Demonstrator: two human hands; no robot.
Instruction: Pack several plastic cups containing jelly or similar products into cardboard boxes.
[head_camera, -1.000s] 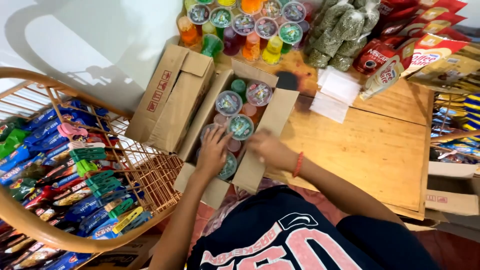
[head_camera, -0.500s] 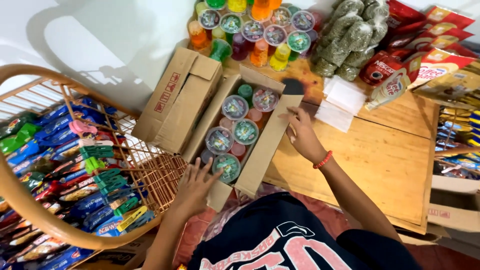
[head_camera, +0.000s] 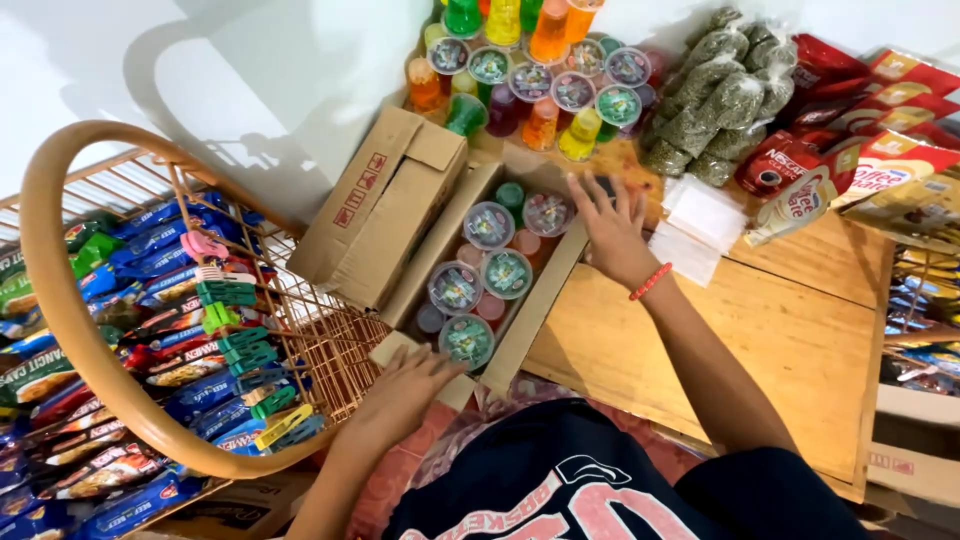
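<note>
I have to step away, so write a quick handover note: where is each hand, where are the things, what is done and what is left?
Left hand: open, on the near flap of the open carton.
Right hand: open, fingers spread over the carton's far end, holding nothing.
Sealed cups fill the carton; more cups and bottles stand behind it.
Done: nothing lifted out.
Left: cups remain in the carton.

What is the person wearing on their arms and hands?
Both arms are bare, with no sleeves reaching the forearms and no gloves. The right hand has a thin red-orange bracelet around its wrist. The left hand wears nothing visible.
</note>
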